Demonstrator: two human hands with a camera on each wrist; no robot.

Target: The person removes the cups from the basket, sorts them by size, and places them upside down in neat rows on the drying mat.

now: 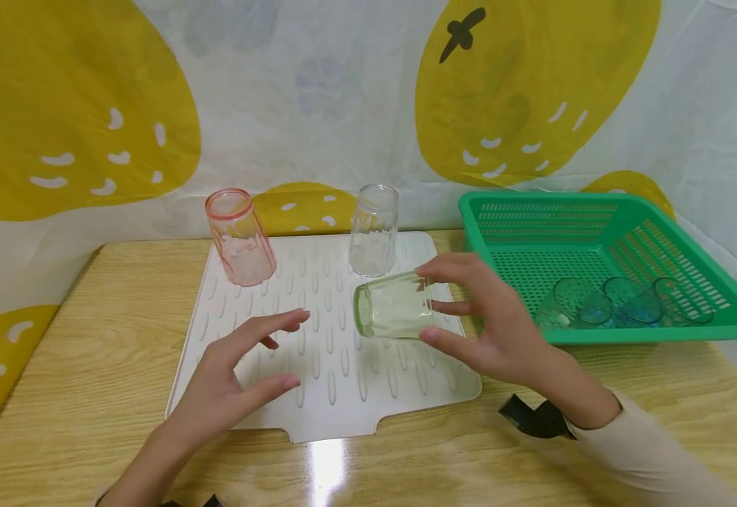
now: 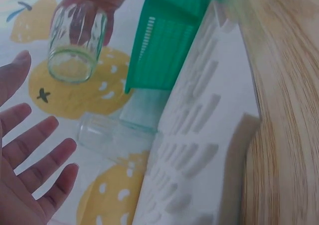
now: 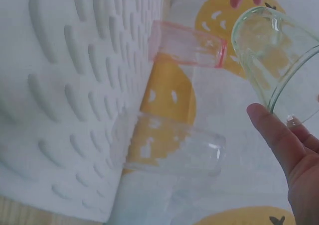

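My right hand (image 1: 488,317) grips a pale green drinking glass (image 1: 393,306) round its rim end, thumb below and fingers above. The glass lies tilted on its side in the air over the white drying mat (image 1: 317,380), its base pointing left. My left hand (image 1: 235,373) hovers over the mat's left part, fingers spread, with a gap between it and the glass. In the left wrist view, the left palm (image 2: 20,170) holds nothing. A pink glass (image 1: 241,239) and a clear glass (image 1: 374,232) stand upside down at the back of the mat.
To the right is a green plastic basket (image 1: 615,334) with several bluish and clear glasses (image 1: 634,303) inside. The wooden table (image 1: 77,380) carries the mat and basket. Behind hangs a white cloth (image 1: 317,91) with yellow fruit prints.
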